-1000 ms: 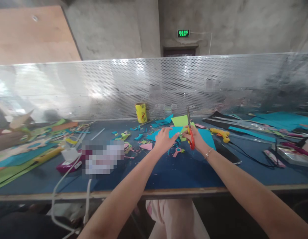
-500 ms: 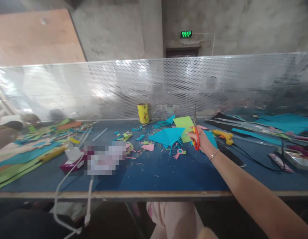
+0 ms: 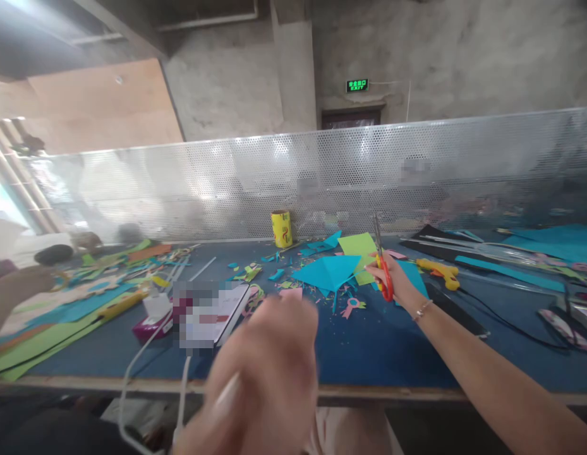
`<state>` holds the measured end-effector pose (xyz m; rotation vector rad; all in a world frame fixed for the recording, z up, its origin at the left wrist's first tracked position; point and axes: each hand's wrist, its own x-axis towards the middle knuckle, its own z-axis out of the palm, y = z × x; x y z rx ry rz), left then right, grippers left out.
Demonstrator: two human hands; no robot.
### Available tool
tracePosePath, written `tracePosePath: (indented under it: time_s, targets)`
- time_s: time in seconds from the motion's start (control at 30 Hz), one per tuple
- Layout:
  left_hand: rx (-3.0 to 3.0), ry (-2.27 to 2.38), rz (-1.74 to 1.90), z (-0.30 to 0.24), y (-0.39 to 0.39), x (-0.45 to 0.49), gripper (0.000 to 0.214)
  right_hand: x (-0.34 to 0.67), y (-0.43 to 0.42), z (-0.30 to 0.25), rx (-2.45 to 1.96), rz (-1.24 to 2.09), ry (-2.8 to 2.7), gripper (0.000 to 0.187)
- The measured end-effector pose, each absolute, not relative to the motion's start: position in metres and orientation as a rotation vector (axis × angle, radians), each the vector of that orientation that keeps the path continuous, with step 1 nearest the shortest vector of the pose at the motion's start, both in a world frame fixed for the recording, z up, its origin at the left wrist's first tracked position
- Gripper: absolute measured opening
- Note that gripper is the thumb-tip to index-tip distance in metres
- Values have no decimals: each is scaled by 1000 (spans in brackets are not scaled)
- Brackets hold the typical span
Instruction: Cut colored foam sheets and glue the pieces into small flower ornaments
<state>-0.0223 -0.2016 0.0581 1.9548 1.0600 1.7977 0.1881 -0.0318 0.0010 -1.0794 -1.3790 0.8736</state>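
Our R hand [image 3: 401, 284] is curled round the scissors [image 3: 380, 261], red/yellow handles in the grip, blades up & away from us. Our L hand [image 3: 272, 354] is a blur close to the cam; can't tell how far open or if it's got anything. Creased blue paper [image 3: 327, 270] lies on the table [image 3: 378, 354] just left of the scissors, lt green paper [image 3: 352, 244] behind. R arm reaches fwd, elbow side low right, bracelet [image 3: 422, 310] at wrist

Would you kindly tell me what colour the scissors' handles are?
The handles are red-orange and yellow, best seen in the head view.
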Motion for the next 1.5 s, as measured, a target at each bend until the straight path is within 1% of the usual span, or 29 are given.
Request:
tracePosePath:
  time_s: [0.07, 0.13, 0.23, 0.33, 0.37, 0.43, 0.6, 0.77, 0.93, 1.03, 1.13, 1.3, 1.5]
  targets:
    - [1995, 960, 1727, 73, -154, -10, 17, 188, -32, 0, -1071, 878, -1418, 44]
    - [2096, 938, 1514, 72, -103, 3, 19, 188, -33, 0, -1041, 877, -1459, 44]
    - [2217, 1070, 1121, 43, -48, 16, 37, 185, -34, 0, -1015, 839, -1534, 41]
    - [2169, 984, 788, 8, -24, 20, 27, 183, -34, 0, -1090, 747, -1587, 40]
    - [2122, 930, 726, 1, -21, 20, 27, 182, -33, 0, -1119, 725, -1586, 41]
    - [2093, 909, 752, -6, -19, 17, 27, 181, -32, 0, -1148, 706, -1572, 41]
    - [1977, 864, 888, -1, -19, 9, 27, 182, -34, 0, -1138, 709, -1583, 39]
    - [1892, 957, 971, -5, -13, 7, 20, 184, -35, 1, -1126, 694, -1579, 41]
    - [1737, 1060, 1236, -5, -5, 3, 16, 193, -25, -3, -1242, 573, -1631, 36]
    - [1612, 1049, 1420, -2, -1, -1, 16, 197, -20, -5, -1323, 484, -1747, 33]
    - [1523, 1046, 1517, 0, 2, -6, 17, 197, -23, -5, -1339, 458, -1909, 34]
    - [1564, 1055, 1500, -1, 1, -6, 16, 192, -34, -2, -1332, 426, -2099, 34]
    - [1668, 1050, 1410, 1, -7, -1, 15, 186, -33, -3, -1244, 366, -2122, 33]
